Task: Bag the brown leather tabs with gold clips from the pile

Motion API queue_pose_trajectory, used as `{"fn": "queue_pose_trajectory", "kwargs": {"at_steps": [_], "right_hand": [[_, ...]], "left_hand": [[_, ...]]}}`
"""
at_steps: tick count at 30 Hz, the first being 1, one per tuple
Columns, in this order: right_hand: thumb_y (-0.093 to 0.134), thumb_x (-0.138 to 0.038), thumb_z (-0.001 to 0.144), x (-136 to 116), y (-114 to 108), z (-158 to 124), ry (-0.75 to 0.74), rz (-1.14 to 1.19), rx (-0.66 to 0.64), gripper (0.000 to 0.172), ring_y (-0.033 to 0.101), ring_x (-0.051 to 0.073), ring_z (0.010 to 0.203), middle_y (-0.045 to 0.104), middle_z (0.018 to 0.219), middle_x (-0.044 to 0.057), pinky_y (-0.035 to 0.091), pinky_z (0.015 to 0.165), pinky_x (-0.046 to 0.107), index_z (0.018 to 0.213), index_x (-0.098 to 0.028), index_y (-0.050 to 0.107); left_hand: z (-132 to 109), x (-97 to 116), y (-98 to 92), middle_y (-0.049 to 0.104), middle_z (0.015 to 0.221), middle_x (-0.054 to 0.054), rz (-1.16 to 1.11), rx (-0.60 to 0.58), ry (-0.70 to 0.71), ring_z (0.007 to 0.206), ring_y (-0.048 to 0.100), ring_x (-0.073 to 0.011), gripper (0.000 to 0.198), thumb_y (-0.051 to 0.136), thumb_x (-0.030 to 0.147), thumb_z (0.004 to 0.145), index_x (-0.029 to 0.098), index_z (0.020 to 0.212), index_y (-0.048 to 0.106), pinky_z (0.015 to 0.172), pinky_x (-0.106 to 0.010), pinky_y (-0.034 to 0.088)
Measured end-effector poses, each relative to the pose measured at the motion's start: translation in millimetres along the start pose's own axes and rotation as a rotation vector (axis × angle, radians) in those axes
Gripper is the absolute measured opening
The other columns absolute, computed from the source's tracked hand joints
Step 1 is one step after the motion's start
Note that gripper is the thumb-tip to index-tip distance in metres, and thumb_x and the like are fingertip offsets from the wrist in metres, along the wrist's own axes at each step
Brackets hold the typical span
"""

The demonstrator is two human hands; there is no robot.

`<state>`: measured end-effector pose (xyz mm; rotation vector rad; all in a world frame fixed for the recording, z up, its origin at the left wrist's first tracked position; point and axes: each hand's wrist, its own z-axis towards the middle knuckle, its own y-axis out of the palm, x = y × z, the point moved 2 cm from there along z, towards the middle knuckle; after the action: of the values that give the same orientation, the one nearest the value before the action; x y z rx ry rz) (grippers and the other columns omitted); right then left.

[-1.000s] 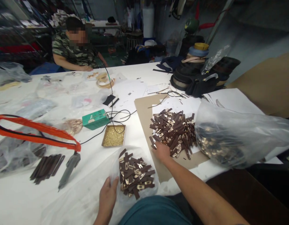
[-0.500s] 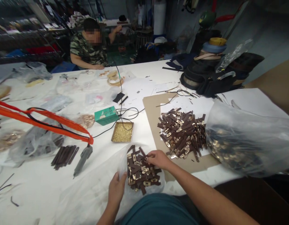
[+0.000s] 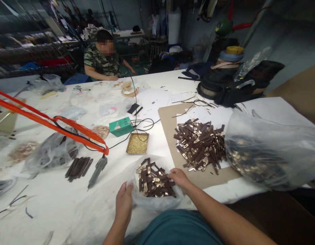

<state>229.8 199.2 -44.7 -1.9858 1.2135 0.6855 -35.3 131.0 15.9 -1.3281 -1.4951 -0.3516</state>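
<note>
A clear plastic bag [image 3: 159,203] lies spread at the table's front edge, its mouth turned up toward me. Inside it is a heap of brown strap tabs with gold metal fittings [image 3: 155,180]. My left hand [image 3: 124,197] is closed on the bag's left rim, thumb on top. At the opposite rim, my right hand [image 3: 180,178] is closed with its fingertips on the bag's edge, right against the tabs. Whether a tab is also between those fingers is hard to make out. A larger pile of the same tabs [image 3: 200,144] sits to the right on brown cardboard [image 3: 172,136].
A big plastic bag of gold-fitted pieces [image 3: 262,160] stands at right. Left of my hands are a grey electric screwdriver [image 3: 97,172] on an orange strap [image 3: 78,127] and dark strips [image 3: 79,168]. Beyond lie a tray of gold bits [image 3: 137,143] and a green box [image 3: 121,126]. A person [image 3: 103,59] sits across.
My right hand has moved from over the tabs to the bag's right rim. The bag's mouth is drawn up rounder around the tabs. The person across has lowered a raised arm.
</note>
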Motion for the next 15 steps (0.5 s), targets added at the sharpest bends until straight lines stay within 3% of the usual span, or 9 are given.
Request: {"fn": "queue_pose_trajectory", "kwargs": {"at_steps": [4,7,9,12,15], "right_hand": [[0.066,-0.026,0.072,-60.5,9.6,-21.6,-0.105,0.24,-0.058,0.024,0.058,0.012,0.078,0.067,0.086,0.002,0.04,0.069,0.018,0.092,-0.012,0.067],[0.068,-0.026,0.071,-108.1,13.0,-39.9,-0.187,0.386,-0.146,0.026,0.052,0.01,0.067,0.062,0.077,0.0,0.036,0.062,0.019,0.093,-0.012,0.067],[0.068,-0.027,0.073,-126.4,12.9,-47.8,-0.239,0.379,-0.171,0.027,0.046,0.008,0.059,0.058,0.071,-0.002,0.03,0.056,0.019,0.096,-0.012,0.067],[0.071,-0.028,0.078,-119.8,7.6,-48.4,-0.291,0.248,-0.22,0.025,0.041,0.007,0.055,0.053,0.065,-0.004,0.026,0.053,0.019,0.097,-0.013,0.066],[0.08,-0.035,0.078,-78.8,-18.7,-35.3,-0.267,0.069,-0.149,0.038,0.05,0.009,0.064,0.058,0.074,-0.002,0.036,0.059,0.02,0.108,-0.013,0.069]], "left_hand": [[1.0,34.7,-26.2,0.075,0.104,-0.009,-0.256,0.06,-0.069,0.084,0.072,-0.0221,0.059,0.058,0.051,0.078,0.014,0.124,0.06,0.073,-0.032,0.059],[-7.0,70.6,-49.1,0.075,0.1,-0.005,-0.456,0.115,-0.066,0.082,0.072,-0.0205,0.058,0.069,0.043,0.074,0.016,0.124,0.061,0.072,-0.03,0.059],[-14.3,87.2,-58.3,0.075,0.099,-0.004,-0.507,0.146,-0.038,0.082,0.072,-0.0206,0.059,0.071,0.04,0.074,0.017,0.128,0.062,0.073,-0.03,0.06],[-23.2,85.5,-52.1,0.076,0.099,-0.006,-0.497,0.092,-0.092,0.084,0.073,-0.0237,0.06,0.073,0.04,0.076,0.019,0.132,0.063,0.072,-0.032,0.061],[-30.6,58.9,-24.3,0.076,0.102,-0.008,-0.451,-0.023,-0.211,0.087,0.074,-0.0272,0.06,0.074,0.042,0.078,0.021,0.133,0.063,0.071,-0.035,0.061]]}}
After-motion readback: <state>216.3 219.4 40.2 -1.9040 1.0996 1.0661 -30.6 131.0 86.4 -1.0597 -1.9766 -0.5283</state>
